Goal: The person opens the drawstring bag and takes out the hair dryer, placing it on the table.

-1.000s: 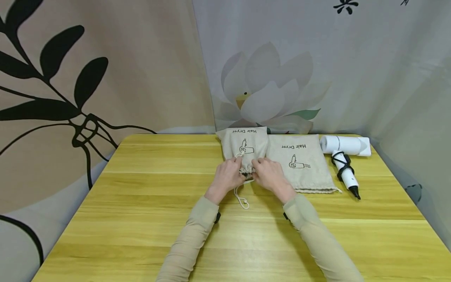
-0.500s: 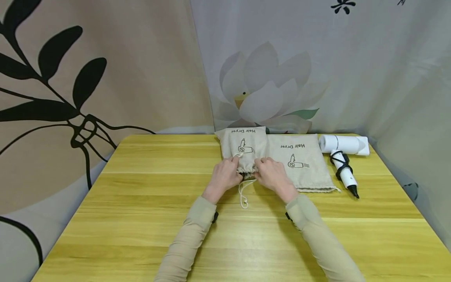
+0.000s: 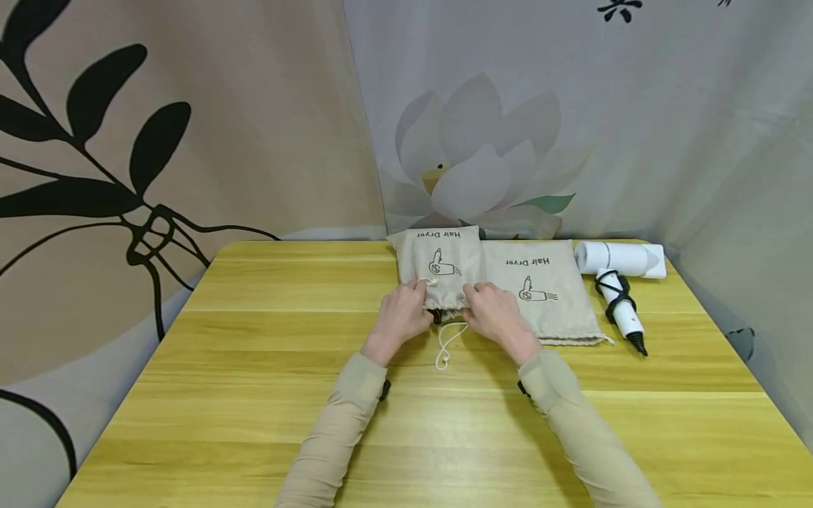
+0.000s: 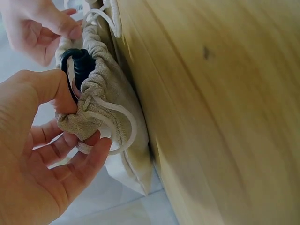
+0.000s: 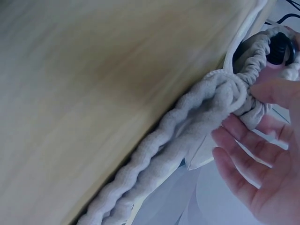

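pinching drawstring pouch: left grip, right grip; wood-grain table, flower-printed cloth behind

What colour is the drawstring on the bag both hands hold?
Off-white; the drawstring shows best in the left wrist view.

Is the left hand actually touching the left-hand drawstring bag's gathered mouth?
Touching: the left wrist view plainly shows the left hand pinching the bag's gathered mouth.
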A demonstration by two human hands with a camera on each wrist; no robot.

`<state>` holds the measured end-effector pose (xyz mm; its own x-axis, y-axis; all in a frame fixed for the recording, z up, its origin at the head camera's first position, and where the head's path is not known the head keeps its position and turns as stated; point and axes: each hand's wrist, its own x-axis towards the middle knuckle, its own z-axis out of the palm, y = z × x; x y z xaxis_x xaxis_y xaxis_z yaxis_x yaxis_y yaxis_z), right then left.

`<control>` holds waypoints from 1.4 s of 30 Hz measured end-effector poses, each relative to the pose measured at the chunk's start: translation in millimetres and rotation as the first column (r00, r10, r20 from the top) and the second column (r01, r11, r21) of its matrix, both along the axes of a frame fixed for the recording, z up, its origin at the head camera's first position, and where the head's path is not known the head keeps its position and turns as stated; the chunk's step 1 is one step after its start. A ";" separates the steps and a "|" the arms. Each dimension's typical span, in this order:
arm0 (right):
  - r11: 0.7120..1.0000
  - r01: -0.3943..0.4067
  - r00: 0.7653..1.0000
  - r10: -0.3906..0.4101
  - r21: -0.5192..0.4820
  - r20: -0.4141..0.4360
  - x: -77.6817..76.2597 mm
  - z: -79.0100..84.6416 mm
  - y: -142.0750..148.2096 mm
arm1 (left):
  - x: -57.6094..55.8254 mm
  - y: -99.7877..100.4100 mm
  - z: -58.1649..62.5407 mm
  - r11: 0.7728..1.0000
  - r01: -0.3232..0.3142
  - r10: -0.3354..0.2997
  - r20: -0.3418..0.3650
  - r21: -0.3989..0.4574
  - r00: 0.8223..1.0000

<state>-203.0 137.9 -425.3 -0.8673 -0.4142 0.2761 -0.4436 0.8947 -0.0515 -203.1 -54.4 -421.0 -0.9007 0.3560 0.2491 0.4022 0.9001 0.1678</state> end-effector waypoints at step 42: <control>0.999 0.042 0.995 -0.043 0.013 0.085 -1.0 2.0 1.2 | -1.5 -6.3 4.4 0.997 -0.067 0.069 0.080 -0.031 0.994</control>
<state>-203.9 139.1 -423.3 -0.9042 -0.3794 0.1962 -0.3999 0.9133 -0.0769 -204.5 -60.6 -416.6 -0.9398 0.2990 0.1657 0.3260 0.9296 0.1717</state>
